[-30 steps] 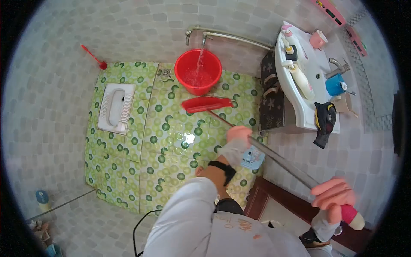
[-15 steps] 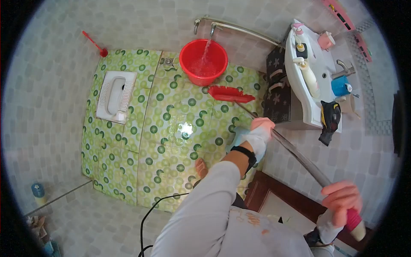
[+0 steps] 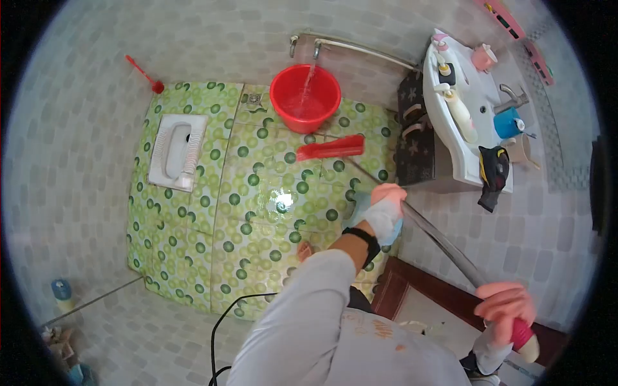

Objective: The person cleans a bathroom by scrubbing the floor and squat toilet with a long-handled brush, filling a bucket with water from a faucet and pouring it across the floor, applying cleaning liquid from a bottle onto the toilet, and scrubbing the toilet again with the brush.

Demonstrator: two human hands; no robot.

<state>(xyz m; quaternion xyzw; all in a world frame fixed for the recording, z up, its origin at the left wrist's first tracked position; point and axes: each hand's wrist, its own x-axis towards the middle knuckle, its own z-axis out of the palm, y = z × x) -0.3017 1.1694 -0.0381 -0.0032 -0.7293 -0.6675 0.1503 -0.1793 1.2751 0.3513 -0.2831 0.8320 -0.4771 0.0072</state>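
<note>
A broom with a wide red head (image 3: 331,148) reaches across the green-dotted tiled floor, its head just below the red bucket (image 3: 306,122). My left hand (image 3: 387,198), with a black band on the wrist, wraps round the lower part of the metal handle (image 3: 444,247). Higher up, close to the pink grip (image 3: 523,334), my right hand (image 3: 506,305) is closed on the same handle. Water runs from a wall tap (image 3: 317,49) into the bucket. Part of a light blue thing (image 3: 360,207) shows behind my left hand and cannot be made out.
A white washbasin (image 3: 460,170) with bottles, a blue cup (image 3: 508,123) and a black and yellow cloth-like item (image 3: 494,177) stands to the right. The squat toilet (image 3: 156,154) lies at left, near a red brush (image 3: 145,74). A black cable (image 3: 222,316) trails at lower left.
The broom head has swung left and slightly down, away from the basin cabinet. Both hands keep their hold; my left hand has shifted slightly left and down. Water still runs.
</note>
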